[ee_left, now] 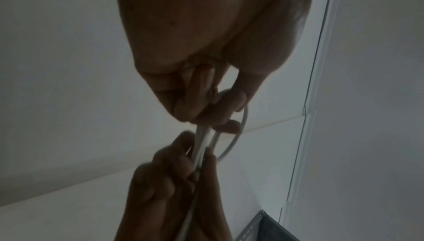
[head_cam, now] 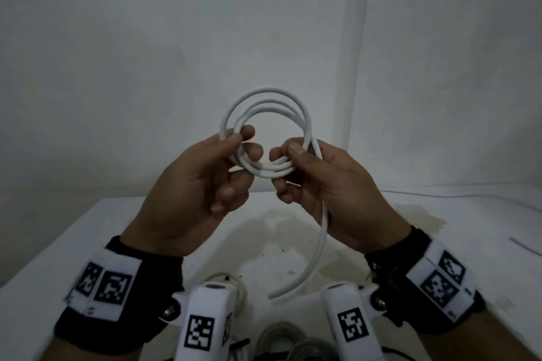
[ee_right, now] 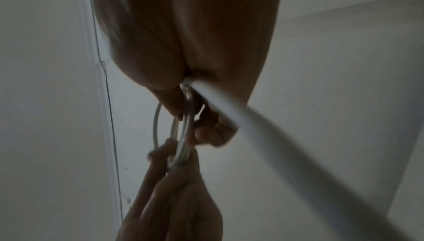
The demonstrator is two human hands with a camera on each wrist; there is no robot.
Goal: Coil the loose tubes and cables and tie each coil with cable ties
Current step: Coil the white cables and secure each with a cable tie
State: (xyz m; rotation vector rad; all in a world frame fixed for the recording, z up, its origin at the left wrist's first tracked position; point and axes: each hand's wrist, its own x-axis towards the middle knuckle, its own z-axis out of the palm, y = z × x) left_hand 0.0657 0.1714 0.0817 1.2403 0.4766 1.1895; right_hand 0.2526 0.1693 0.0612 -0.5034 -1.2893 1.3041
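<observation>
No readable words, brands or numbers anywhere. Only black-and-white square coded markers, none decipherable as text: two side by side on the white band point(head_cam: 101, 287) of the left wrist, two on the white band point(head_cam: 440, 278) of the right wrist, one on each of the two white camera housings, left point(head_cam: 202, 328) and right point(head_cam: 350, 325). Tiny dark print at the edges of both wrist bands, too small and blurred to read. Nothing legible in either wrist view.
</observation>
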